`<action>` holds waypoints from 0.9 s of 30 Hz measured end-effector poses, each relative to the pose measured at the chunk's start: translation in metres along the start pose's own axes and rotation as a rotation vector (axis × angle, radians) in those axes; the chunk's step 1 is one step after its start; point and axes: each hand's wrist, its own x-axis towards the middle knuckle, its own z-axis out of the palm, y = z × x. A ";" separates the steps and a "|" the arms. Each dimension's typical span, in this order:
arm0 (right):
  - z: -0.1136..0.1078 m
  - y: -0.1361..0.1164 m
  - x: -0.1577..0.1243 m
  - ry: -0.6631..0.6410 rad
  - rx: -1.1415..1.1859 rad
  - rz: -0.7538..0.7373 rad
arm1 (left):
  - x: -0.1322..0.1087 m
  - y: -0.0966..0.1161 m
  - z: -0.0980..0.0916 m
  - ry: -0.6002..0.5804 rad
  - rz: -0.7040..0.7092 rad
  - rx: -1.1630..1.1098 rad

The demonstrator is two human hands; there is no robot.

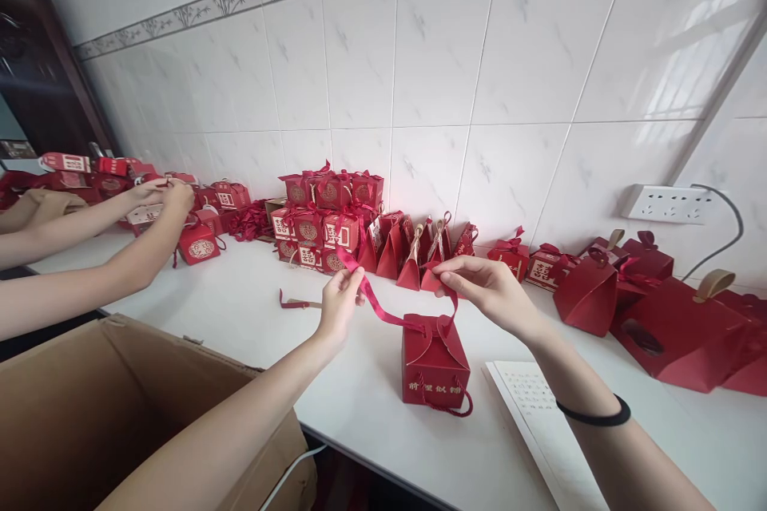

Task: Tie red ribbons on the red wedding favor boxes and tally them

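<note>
- On the white table (359, 383), a small red gift box (435, 359) stands upright, flaps folded over its top, a cord handle hanging at the front.
- Left hand (341, 299) — fingertips pinching 1 end of the red ribbon (383, 314), up and left of the box.
- Right hand (488, 287) — grasping the ribbon's other end, above the box's right side.
- Behind stand stacked red boxes (307, 231); a notebook (524, 399) lies under the right forearm.
- Leftward: an open carton (149, 367), and beyond it 2 co-worker's hands (178, 193).
</note>
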 end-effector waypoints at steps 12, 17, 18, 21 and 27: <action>-0.002 0.004 -0.001 0.114 -0.067 -0.072 | -0.003 0.006 0.003 0.048 -0.019 -0.035; -0.006 0.004 -0.005 0.122 -0.107 -0.096 | -0.005 0.010 0.005 0.037 0.009 -0.038; -0.008 0.003 -0.006 0.138 -0.120 -0.107 | -0.005 0.011 0.006 0.042 0.024 -0.032; -0.013 0.001 -0.007 0.190 -0.176 -0.124 | -0.001 0.017 0.010 0.051 0.107 0.028; -0.012 0.004 -0.005 0.270 -0.215 -0.116 | 0.002 0.032 0.035 -0.040 0.253 0.144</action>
